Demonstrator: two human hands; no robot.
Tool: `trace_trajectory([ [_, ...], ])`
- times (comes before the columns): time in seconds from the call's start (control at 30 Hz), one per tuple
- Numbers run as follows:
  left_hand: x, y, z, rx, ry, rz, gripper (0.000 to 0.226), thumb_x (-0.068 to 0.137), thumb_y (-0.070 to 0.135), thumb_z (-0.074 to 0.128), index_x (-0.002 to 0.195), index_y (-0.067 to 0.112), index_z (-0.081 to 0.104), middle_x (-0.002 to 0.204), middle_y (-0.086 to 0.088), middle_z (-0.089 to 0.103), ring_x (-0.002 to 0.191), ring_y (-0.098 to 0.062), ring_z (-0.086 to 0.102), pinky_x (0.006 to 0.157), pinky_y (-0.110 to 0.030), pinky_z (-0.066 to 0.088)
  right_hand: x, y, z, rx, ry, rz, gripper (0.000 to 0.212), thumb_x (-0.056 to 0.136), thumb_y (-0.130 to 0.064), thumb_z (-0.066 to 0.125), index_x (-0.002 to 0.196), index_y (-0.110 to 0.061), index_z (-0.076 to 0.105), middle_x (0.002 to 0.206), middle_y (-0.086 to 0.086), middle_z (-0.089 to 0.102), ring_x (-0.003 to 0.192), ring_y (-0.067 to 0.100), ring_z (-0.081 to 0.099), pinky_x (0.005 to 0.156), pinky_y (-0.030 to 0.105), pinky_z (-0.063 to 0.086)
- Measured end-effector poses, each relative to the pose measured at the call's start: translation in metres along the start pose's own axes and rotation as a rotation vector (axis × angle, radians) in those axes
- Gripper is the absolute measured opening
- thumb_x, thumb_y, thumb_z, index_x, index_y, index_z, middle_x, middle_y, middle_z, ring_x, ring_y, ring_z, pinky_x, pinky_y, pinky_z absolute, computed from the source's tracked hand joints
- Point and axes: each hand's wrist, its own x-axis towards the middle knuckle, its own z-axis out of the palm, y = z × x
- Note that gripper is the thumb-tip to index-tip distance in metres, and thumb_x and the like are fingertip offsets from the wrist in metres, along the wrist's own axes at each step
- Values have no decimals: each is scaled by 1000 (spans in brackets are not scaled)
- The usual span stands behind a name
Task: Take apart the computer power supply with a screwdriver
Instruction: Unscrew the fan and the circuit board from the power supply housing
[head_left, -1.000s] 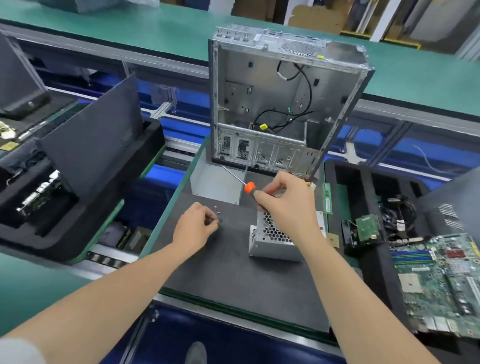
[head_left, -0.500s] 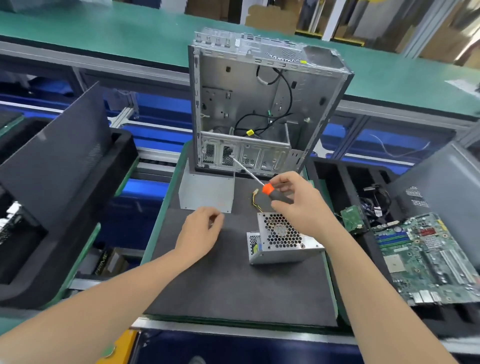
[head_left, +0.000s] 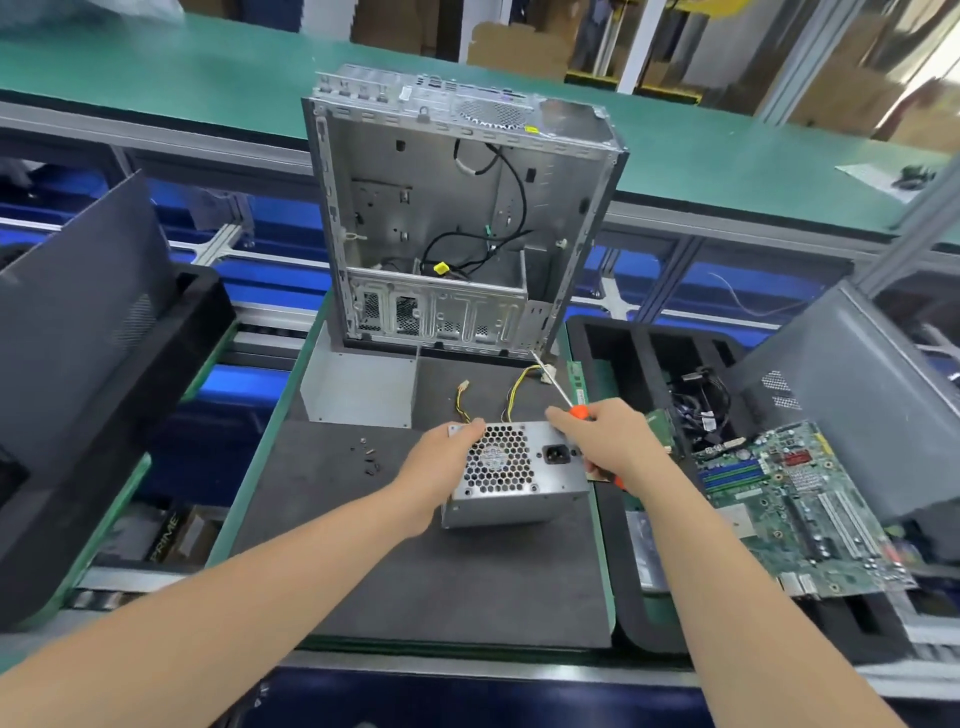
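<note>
Though boxy, honeycomb-perforated metal power supply (head_left: 511, 501).

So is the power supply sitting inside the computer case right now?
No, the power supply lies on the dark mat in front of the case, gripped by the left hand.

- Left hand (head_left: 448, 457): comes in from lower left, forearm bare; fingers curled over the top left edge of the power supply (head_left: 511, 470), gripping it.
- Right hand (head_left: 613, 441): comes in from lower right, back of hand up; holds the screwdriver (head_left: 577, 412) in its curled fingers, fingertips on the power supply's top right edge.
- Both arms extended, converging; hands apart.
</note>
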Motion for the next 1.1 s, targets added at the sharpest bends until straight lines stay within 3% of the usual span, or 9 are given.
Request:
trace_trajectory([
  [0.2, -11, 4, 21, -126, 179, -16, 30, 96, 49, 53, 99, 24, 68, 109, 2, 71, 107, -22, 63, 102, -45, 48, -2, 14, -2, 129, -38, -88, 51, 87, -57, 72, 58, -21, 49, 47, -4, 51, 44, 20, 54, 54, 34, 48],
  [0.33, -17, -2, 30, -92, 334, 143, 33, 97, 44, 51, 86, 20, 71, 89, -7, 73, 83, -15, 67, 79, -38, 52, -12, 25, -1, 90, 33, -234, 58, 85, -65, 68, 67, -12, 51, 50, -8, 47, 49, 16, 62, 68, 43, 57],
  [0.4, -18, -5, 32, -46, 401, 207, 30, 99, 39, 51, 82, 25, 73, 76, 1, 71, 61, 1, 59, 63, -33, 45, -17, 29, 1, 130, 33, -279, 63, 84, -68, 67, 76, -7, 53, 54, -9, 43, 50, 12, 62, 73, 46, 59],
  [0.47, -21, -8, 32, -20, 407, 256, 28, 98, 34, 52, 81, 28, 74, 72, 7, 71, 60, -2, 61, 60, -35, 46, -20, 35, 4, 179, -3, -296, 65, 84, -69, 67, 76, -7, 51, 55, -8, 42, 50, 12, 63, 71, 46, 59],
  [0.6, -28, -19, 32, 39, 328, 343, 23, 90, 40, 52, 81, 32, 72, 77, -5, 73, 66, -33, 65, 56, -39, 48, -22, 61, 6, 304, -186, -249, 50, 87, -58, 73, 63, -21, 48, 54, -1, 58, 59, 26, 65, 61, 45, 47],
  [0.7, -29, -34, 25, 129, 250, 407, 22, 97, 33, 55, 81, 31, 70, 71, 3, 70, 54, -17, 61, 47, -31, 45, -24, 76, 7, 389, -377, -177, 44, 87, -47, 79, 64, -22, 51, 59, 0, 59, 74, 50, 71, 59, 43, 35],
  [0.8, -29, -45, 11, 279, 188, 465, 22, 101, 27, 57, 82, 30, 68, 65, 11, 62, 49, -4, 44, 45, -15, 32, -26, 81, 12, 381, -484, -161, 41, 90, -37, 80, 61, -24, 54, 60, -2, 57, 79, 39, 78, 54, 33, 37],
  [0.9, -30, -51, -3, 464, 90, 510, 19, 97, 23, 65, 83, 34, 68, 82, 20, 68, 70, 0, 60, 60, -9, 41, -30, 85, 19, 330, -559, -133, 36, 89, -31, 83, 84, -1, 65, 77, 10, 69, 81, 34, 79, 49, 31, 44],
  [1.1, -29, -54, -22, 621, -137, 433, 6, 95, 35, 69, 91, 36, 73, 90, 15, 72, 82, -8, 65, 73, -17, 49, -38, 102, 32, 309, -513, -131, 26, 85, -34, 87, 88, -10, 76, 95, 0, 80, 83, 28, 80, 44, 25, 50],
])
